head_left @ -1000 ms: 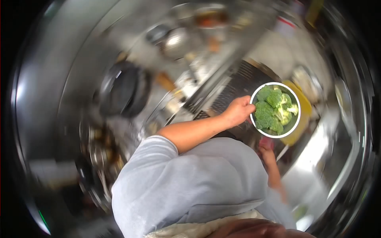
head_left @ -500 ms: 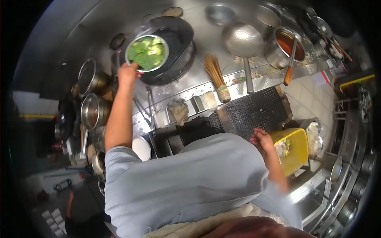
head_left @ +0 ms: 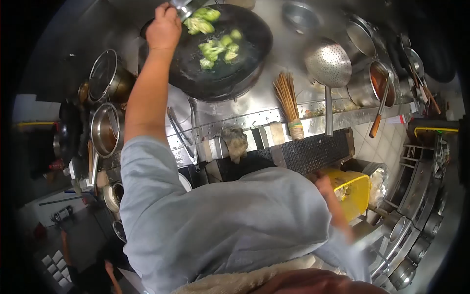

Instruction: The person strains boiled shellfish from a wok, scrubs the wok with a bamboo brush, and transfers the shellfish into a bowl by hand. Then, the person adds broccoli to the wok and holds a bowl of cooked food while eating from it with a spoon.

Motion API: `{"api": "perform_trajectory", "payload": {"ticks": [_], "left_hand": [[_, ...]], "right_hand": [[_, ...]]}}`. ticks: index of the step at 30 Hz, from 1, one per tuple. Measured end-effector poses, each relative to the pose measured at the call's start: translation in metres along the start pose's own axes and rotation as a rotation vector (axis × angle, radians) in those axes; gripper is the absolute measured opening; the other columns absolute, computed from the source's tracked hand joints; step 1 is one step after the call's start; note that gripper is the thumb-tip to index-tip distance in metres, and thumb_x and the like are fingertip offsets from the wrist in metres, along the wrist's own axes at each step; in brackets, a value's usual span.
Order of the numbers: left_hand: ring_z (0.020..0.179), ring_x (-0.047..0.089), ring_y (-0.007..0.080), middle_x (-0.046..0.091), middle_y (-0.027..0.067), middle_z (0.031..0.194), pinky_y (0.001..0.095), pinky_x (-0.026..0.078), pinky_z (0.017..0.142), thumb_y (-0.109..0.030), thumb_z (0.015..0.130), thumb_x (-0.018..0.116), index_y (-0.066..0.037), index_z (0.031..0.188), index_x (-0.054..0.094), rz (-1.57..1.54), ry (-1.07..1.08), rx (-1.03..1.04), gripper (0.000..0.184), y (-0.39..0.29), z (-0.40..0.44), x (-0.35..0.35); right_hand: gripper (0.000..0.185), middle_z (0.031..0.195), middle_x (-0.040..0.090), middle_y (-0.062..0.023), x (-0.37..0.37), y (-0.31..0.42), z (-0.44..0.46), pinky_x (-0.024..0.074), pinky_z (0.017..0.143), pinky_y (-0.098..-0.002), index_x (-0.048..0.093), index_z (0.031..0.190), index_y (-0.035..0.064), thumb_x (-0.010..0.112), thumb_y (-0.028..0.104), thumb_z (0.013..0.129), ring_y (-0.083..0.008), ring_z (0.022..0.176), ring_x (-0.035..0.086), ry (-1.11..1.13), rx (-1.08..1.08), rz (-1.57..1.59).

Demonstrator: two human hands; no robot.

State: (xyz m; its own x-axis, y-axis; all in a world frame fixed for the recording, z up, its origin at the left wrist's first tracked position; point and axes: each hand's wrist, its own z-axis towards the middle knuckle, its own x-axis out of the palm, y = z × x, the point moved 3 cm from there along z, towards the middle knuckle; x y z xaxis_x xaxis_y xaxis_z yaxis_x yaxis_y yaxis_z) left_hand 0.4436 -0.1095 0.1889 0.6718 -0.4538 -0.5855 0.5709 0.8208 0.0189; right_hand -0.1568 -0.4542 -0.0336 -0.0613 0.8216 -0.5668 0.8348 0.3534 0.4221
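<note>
My left hand grips the rim of a metal bowl, tilted over the left part of a large dark wok. Pale green broccoli pieces are at the bowl's mouth, and more broccoli is over the wok, some of it blurred. Low on the right, my right hand is beside a yellow bin with scraps inside. Its fingers are smeared and partly hidden, so their pose is unclear.
Right of the wok are a bamboo brush, a perforated ladle and a pot of red-brown liquid. Pots stand on the left. A cloth lies on the stove edge. Another person's arm shows at lower left.
My left hand has carried the bowl from the right side to the wok and tipped it; broccoli has come out. My right hand stays low on the right, now closer to the yellow bin.
</note>
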Motion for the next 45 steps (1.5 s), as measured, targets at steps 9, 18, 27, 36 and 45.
{"api": "perform_trajectory", "payload": {"ticks": [9, 18, 27, 36, 45], "left_hand": [[0.090, 0.069, 0.0350, 0.061, 0.0161, 0.127, 0.0392, 0.058, 0.070, -0.008, 0.076, 0.066, -0.006, 0.091, 0.059, 0.196, -0.312, 0.267, 0.017, 0.002, 0.053, -0.132], [0.075, 0.067, 0.0218, 0.065, 0.0147, 0.101, 0.0313, 0.060, 0.058, -0.003, 0.091, 0.057, 0.008, 0.106, 0.057, -1.459, 0.222, -0.922, 0.019, -0.197, -0.002, -0.025], [0.089, 0.069, 0.0198, 0.067, 0.0131, 0.109, 0.0312, 0.060, 0.067, -0.011, 0.098, 0.056, 0.004, 0.120, 0.056, -1.859, 1.365, -0.569, 0.027, -0.586, -0.130, -0.127], [0.109, 0.064, 0.0212, 0.059, 0.0117, 0.122, 0.0352, 0.055, 0.088, -0.016, 0.100, 0.062, -0.001, 0.129, 0.050, -1.536, 2.358, 0.645, 0.035, -0.764, -0.294, -0.256], [0.100, 0.061, 0.0160, 0.064, 0.0092, 0.115, 0.0312, 0.051, 0.088, -0.024, 0.097, 0.067, -0.001, 0.128, 0.057, -1.352, 2.400, 0.692, 0.039, -0.767, -0.322, -0.233]], "right_hand": [[0.047, 0.103, 0.072, -0.0203, -0.005, -0.035, 0.035, 0.0552, 0.078, -0.0353, 0.064, 0.126, 0.0023, 0.063, 0.027, 0.086, -0.0268, 0.083, 0.071, 0.049, 0.010, -0.138], [0.046, 0.109, 0.070, -0.0224, -0.007, -0.075, 0.023, 0.0531, 0.090, -0.0389, 0.064, 0.127, 0.0030, 0.064, 0.028, 0.088, -0.0327, 0.103, 0.068, -0.120, -0.129, -0.148], [0.051, 0.119, 0.061, -0.0093, -0.066, -0.089, -0.147, 0.0552, 0.085, -0.0310, 0.048, 0.141, 0.0026, 0.059, 0.033, 0.101, -0.0160, 0.099, 0.066, -0.448, -0.339, 1.366], [0.034, 0.109, 0.063, -0.0152, 0.012, -0.250, -0.273, 0.0634, 0.070, -0.0365, 0.052, 0.127, -0.0015, 0.056, 0.017, 0.099, -0.0221, 0.089, 0.068, -1.464, 0.031, 1.981], [0.040, 0.120, 0.062, -0.0153, 0.044, -0.346, -0.325, 0.0564, 0.081, -0.0355, 0.046, 0.134, -0.0033, 0.055, 0.017, 0.100, -0.0241, 0.097, 0.068, -1.403, 0.165, 1.940]]}}
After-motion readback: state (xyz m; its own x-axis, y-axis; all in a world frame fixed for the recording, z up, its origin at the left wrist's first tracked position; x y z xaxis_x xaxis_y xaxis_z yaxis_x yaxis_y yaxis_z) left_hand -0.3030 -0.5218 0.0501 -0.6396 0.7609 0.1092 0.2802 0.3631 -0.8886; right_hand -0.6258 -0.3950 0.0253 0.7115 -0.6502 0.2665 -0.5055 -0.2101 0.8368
